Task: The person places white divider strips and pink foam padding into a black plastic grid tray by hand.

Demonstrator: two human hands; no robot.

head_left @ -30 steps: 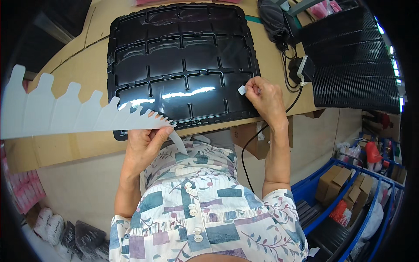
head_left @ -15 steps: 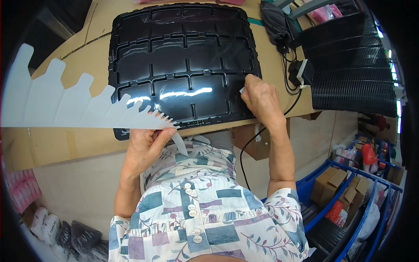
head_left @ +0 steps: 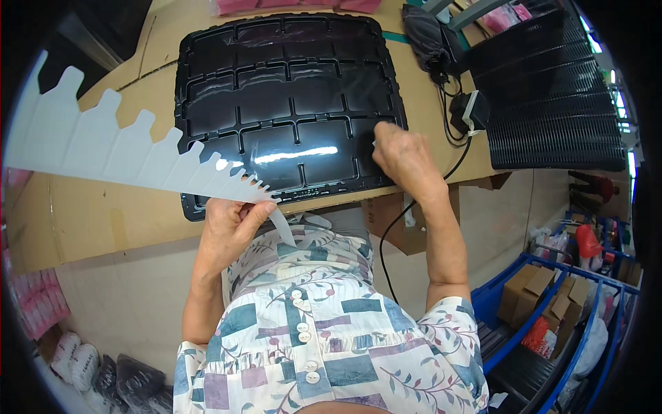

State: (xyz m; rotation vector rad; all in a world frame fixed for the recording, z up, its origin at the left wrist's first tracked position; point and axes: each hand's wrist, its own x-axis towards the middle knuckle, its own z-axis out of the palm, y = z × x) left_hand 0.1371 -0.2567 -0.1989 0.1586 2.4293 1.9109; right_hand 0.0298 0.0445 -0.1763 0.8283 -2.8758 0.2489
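Observation:
My left hand (head_left: pixel 234 224) pinches a long white strip (head_left: pixel 121 155) near the front edge of the table. Rounded tabs line the strip's upper side, and its far part reaches out to the left, close to the camera. A loose tail of it hangs below my fingers. A black plastic tray (head_left: pixel 317 103) with shallow compartments lies on the table, looking glossy. Over its right front compartment is my right hand (head_left: pixel 403 155), fingers closed; a small pale bit shows at the fingertips, too little to name. Whether those fingers touch the tray, I cannot tell.
Ribbed black trays (head_left: pixel 552 96) are stacked at the right. Beside them lie a black adapter (head_left: pixel 470 112), its cable (head_left: pixel 458 162) running down past my right arm, and a dark pouch (head_left: pixel 427 41). Blue racks (head_left: pixel 527 303) with cardboard boxes stand lower right. Pink packs (head_left: pixel 296 5) sit beyond the tray.
The white strip's far end has tilted upward at the left. My right hand has shifted slightly left and down. The tray appears a little lower in view.

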